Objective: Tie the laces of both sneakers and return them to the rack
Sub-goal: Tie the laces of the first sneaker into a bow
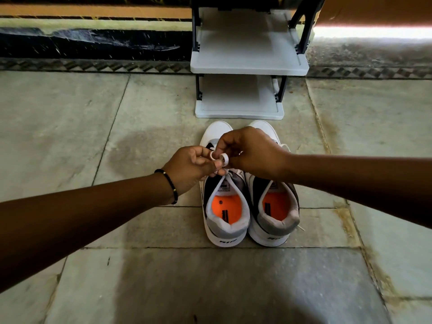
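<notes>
two white, grey and black sneakers with orange insoles (250, 206) sit side by side on the stone-tiled floor (93, 141), toes toward the grey two-shelf plastic rack (247, 66). left hand (189, 167) and right hand (252, 153) each pinch a loop of the left sneaker's white lace (219, 157).

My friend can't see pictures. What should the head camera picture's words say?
Two hands, the left hand and right hand, pinch white lace loops over the left sneaker of a pair on a stone floor. A grey shoe rack stands just beyond them.
</notes>
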The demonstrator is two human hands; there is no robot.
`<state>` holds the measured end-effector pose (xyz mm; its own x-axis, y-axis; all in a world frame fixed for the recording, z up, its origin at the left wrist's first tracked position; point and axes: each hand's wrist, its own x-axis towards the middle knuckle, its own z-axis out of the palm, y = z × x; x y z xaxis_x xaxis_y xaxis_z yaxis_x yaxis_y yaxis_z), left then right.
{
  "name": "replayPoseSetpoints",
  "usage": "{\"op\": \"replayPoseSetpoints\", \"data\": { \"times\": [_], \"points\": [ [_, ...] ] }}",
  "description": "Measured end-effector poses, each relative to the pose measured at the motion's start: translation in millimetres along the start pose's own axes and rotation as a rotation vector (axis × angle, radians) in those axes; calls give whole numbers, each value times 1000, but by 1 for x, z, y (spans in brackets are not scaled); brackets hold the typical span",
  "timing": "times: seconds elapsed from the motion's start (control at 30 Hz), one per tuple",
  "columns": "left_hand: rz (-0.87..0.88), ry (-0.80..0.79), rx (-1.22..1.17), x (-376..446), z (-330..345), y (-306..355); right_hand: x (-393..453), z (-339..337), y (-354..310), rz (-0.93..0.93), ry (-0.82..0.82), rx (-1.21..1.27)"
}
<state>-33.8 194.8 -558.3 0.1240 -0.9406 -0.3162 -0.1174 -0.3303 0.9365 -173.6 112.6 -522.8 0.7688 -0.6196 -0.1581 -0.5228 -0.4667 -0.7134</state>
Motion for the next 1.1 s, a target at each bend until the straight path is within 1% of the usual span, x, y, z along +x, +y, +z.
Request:
{"op": "replayPoseSetpoints", "data": {
  "times": [0.07,0.13,0.23,0.37,0.47,0.57,0.7,0.8,1.0,1.1],
  "points": [
    [-10,-8,-11,0,0,1,-1,-5,-4,-86,-61,-136],
    [-18,-7,-30,1,0,2,-1,-9,-6,-128,-111,-203],
    [-31,-6,-46,0,-1,3,-1,-9,-5,-143,-87,-235],
    [-31,-4,-83,-1,0,4,0,-7,-2,-60,24,-131],
    [-37,-9,-89,-3,-1,6,4,-6,5,50,32,26],
    [-47,-47,-66,-4,-3,10,3,-5,11,109,20,91],
    [-6,-134,71,-4,-2,16,-1,-4,13,142,-56,145],
    [35,-131,147,-3,-1,19,-2,-3,15,150,-86,163],
    [17,-133,160,-5,1,23,-1,-3,13,230,-90,351],
    [-11,-131,205,-3,-1,22,0,-3,13,266,-86,421]
  ]
}}
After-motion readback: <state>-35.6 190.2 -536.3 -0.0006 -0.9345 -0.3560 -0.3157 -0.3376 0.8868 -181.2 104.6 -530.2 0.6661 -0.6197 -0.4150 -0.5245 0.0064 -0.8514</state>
